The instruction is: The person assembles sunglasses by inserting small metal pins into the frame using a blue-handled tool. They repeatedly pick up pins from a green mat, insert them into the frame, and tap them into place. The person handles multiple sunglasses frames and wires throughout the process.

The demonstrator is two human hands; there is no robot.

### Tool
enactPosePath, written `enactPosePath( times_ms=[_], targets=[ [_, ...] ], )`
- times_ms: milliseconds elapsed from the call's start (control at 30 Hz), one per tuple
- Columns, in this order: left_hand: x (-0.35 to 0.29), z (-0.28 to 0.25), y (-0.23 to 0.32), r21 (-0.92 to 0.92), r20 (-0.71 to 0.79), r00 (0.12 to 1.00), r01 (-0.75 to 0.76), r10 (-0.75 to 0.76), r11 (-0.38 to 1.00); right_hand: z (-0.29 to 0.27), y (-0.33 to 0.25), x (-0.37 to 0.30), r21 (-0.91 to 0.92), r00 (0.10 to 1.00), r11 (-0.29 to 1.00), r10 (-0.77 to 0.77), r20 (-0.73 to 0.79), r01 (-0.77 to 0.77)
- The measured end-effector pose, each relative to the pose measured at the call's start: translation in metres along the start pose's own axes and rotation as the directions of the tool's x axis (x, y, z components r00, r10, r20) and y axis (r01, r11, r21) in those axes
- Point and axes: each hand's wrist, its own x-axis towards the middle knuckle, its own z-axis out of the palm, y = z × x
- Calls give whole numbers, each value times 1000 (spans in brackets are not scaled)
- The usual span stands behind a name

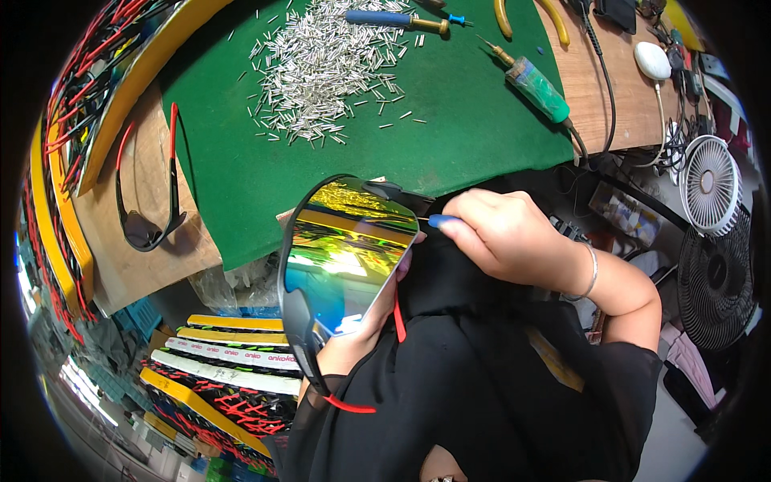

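Observation:
My left hand (374, 321) is closed around a pair of sunglasses (345, 249), held up close to my body. They have a large mirrored lens in yellow, green and blue, a black frame and red temple tips. The hand is mostly hidden behind the lens. In my right hand (502, 237) is a small blue-handled screwdriver (440, 220), pinched between thumb and fingers. Its thin shaft points left to the frame's right-hand edge near the hinge; whether the tip touches a screw is too small to tell.
A green mat (450, 136) carries a heap of small metal pins (329, 72), a blue-handled tool (377, 18) and a green-handled corded tool (538, 90). Other sunglasses (144, 229) lie at left. Yellow-edged racks (213, 410) hold many frames. Fans (711, 185) stand right.

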Motion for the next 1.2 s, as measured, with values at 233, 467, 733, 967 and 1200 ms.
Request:
enactPosePath(
  times_ms=[233, 467, 733, 967, 1200],
  targets=[
    [2, 3, -1, 3, -82, 996, 30, -30, 1000, -2, 5, -2, -39, 991, 991, -129, 35, 130],
    [6, 2, -4, -23, -73, 996, 40, -41, 999, 1, -1, 4, 198, 996, 978, 71, -59, -58],
    [2, -6, -12, -5, -115, 992, 42, -42, 999, -6, -7, 7, 239, 993, 969, 85, -81, -63],
    [3, -4, -14, -179, -161, 982, 73, -102, 981, -2, -4, 7, 164, 991, 986, 30, -130, -8],
    [4, -10, -17, -209, -144, 985, 59, -90, 976, -6, -2, 5, 76, 999, 997, -35, -4, 35]
  ],
)
